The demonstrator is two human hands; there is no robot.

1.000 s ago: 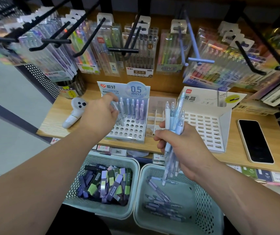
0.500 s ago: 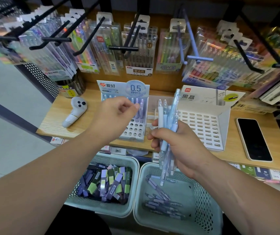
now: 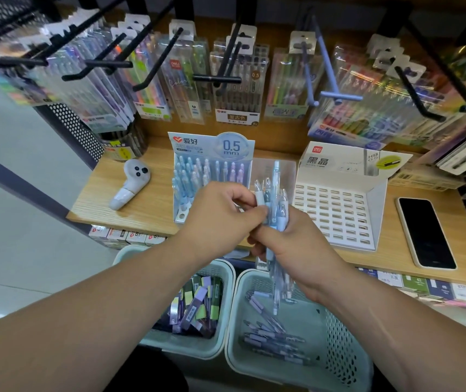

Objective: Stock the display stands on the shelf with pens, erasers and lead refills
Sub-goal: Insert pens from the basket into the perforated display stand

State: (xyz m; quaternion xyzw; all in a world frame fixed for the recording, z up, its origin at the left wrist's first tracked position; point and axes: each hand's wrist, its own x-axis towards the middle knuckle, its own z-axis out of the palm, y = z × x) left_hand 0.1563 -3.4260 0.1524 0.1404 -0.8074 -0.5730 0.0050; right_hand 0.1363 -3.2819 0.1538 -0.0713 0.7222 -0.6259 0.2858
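The right hand (image 3: 296, 244) grips an upright bundle of pens (image 3: 275, 199). The left hand (image 3: 220, 219), touching it, pinches one. The pens look light, stiff and smooth, so probably slippery; pinch mid-barrel. The stand (image 3: 212, 148) sits just beyond the left hand.

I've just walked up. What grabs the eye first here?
At centre, the right hand grips a bundle of pale blue plastic pens while the left hand pinches one of them. Behind stands a partly filled white cardboard 0.5 mm pen stand, and right of it an empty white slotted stand.
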